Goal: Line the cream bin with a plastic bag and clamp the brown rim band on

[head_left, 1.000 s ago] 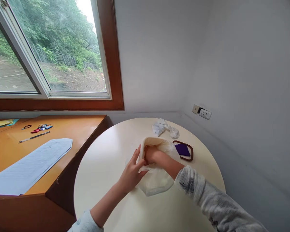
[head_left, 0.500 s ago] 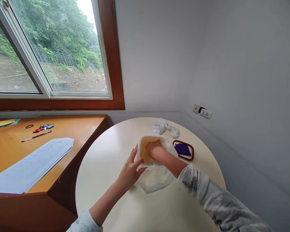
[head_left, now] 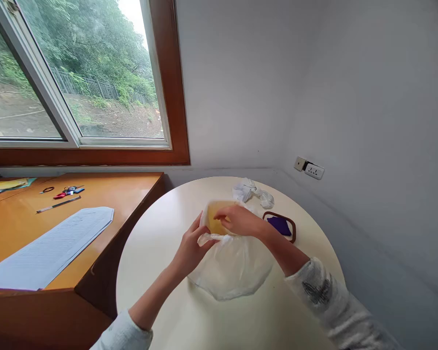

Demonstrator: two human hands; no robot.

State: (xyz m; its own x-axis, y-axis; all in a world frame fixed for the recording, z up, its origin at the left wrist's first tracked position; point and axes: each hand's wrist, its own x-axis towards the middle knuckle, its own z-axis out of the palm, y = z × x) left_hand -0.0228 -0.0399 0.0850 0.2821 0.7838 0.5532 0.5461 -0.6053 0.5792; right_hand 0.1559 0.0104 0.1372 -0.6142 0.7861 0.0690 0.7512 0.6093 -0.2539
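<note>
A yellow-walled container [head_left: 214, 224] stands on the round table, with a translucent white plastic bag [head_left: 237, 267] around it and spreading out towards me. At the container's left side, my left hand [head_left: 191, 248] is closed on the bunched edge of the bag, the fingers behind and the thumb in front. Over the opening is my right hand [head_left: 239, 219], its fingers loosely bent and a little apart, with nothing visible in them. The container's bottom is hidden, and the bag covers most of its outside.
The round cream table [head_left: 149, 243] carries a crumpled plastic bag [head_left: 253, 192] at the back and a brown-rimmed tray [head_left: 294, 233] with a purple cloth [head_left: 279, 225]. On the left, a wooden desk [head_left: 131, 189] holds papers [head_left: 54, 248], a pen [head_left: 58, 204] and keys [head_left: 69, 191].
My right hand has lifted from deep inside the container to its opening. The bag's near part has spread wider towards me. My left hand keeps to the left rim.
</note>
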